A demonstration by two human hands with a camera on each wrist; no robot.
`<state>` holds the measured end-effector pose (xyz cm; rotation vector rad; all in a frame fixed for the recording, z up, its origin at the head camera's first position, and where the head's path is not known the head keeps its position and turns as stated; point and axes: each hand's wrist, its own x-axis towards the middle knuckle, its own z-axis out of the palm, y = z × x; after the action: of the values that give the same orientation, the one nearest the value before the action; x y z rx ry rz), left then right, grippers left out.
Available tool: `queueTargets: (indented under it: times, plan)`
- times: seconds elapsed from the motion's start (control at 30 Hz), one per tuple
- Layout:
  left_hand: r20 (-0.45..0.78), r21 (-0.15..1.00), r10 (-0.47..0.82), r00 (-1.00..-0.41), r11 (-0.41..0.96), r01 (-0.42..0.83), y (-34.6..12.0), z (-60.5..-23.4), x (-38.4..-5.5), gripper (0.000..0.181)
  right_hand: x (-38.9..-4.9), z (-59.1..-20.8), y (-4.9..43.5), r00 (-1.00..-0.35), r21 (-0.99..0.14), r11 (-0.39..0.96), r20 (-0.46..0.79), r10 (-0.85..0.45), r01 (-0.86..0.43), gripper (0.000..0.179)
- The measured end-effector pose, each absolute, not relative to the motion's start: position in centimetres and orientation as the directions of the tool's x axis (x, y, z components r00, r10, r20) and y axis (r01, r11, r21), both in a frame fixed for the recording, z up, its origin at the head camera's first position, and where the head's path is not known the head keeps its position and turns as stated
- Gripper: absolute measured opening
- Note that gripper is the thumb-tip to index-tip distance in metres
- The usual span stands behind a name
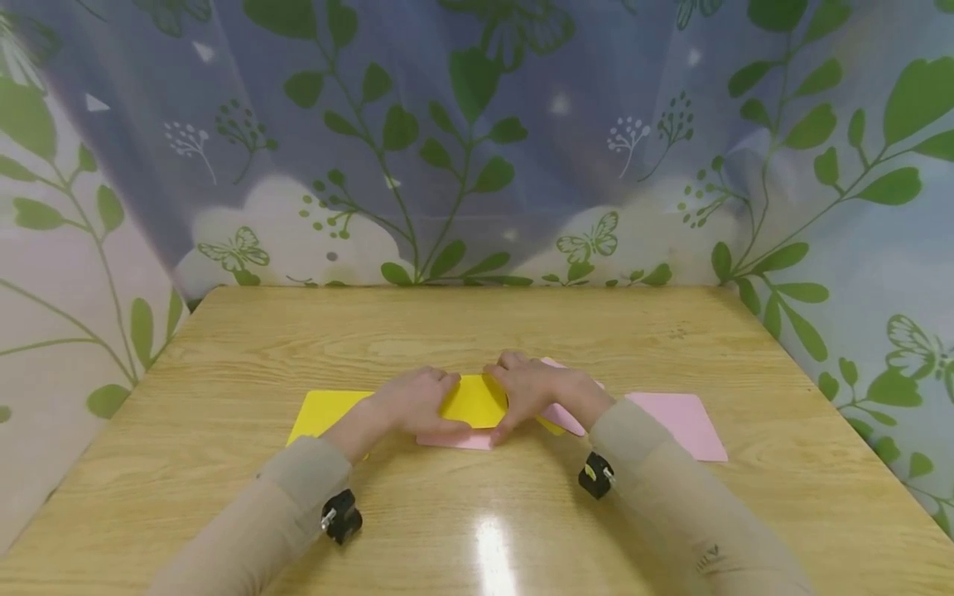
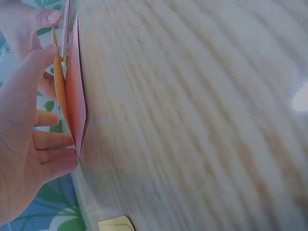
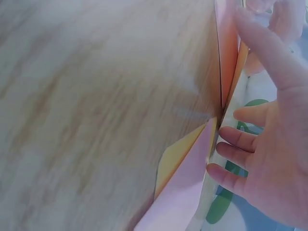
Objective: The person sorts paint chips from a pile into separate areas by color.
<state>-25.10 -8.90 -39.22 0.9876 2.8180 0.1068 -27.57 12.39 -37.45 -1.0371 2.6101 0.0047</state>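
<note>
A yellow card [image 1: 474, 401] lies raised at a slant over a pink card [image 1: 455, 439], whose front strip shows beneath it. My left hand [image 1: 417, 401] grips the yellow card's left end, thumb at the near edge and fingers along the far side. At its right end my right hand [image 1: 525, 387] holds the same card between thumb and fingers. In the left wrist view, the yellow card [image 2: 59, 84] and pink card [image 2: 77, 91] meet at one end and part towards the other. Right of the right hand, another pink card [image 3: 180, 197] leans over a yellow one [image 3: 175, 156].
Beside my left forearm lies another yellow card [image 1: 328, 410] on the wooden table [image 1: 477, 331]. A separate pink card [image 1: 681, 424] is to the right of my right forearm. A leaf-patterned curtain [image 1: 477, 165] hangs behind the table and along both sides.
</note>
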Motion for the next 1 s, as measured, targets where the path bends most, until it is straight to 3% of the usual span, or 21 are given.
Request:
queueTargets:
  times: [0.5,1.0]
  plan:
    - [-0.131,0.085,0.636,-0.76,0.771,0.631,-9.01,-39.41,-25.1,0.087,-27.67,-38.09,12.1,-0.692,-0.071,0.736,-0.289,-0.661,-0.673,0.103]
    - [-0.146,0.031,0.614,-0.776,0.787,0.616,-9.07,-39.55,-25.13,0.093,-27.93,-38.05,12.03,-0.678,-0.103,0.722,-0.275,-0.682,-0.684,0.098]
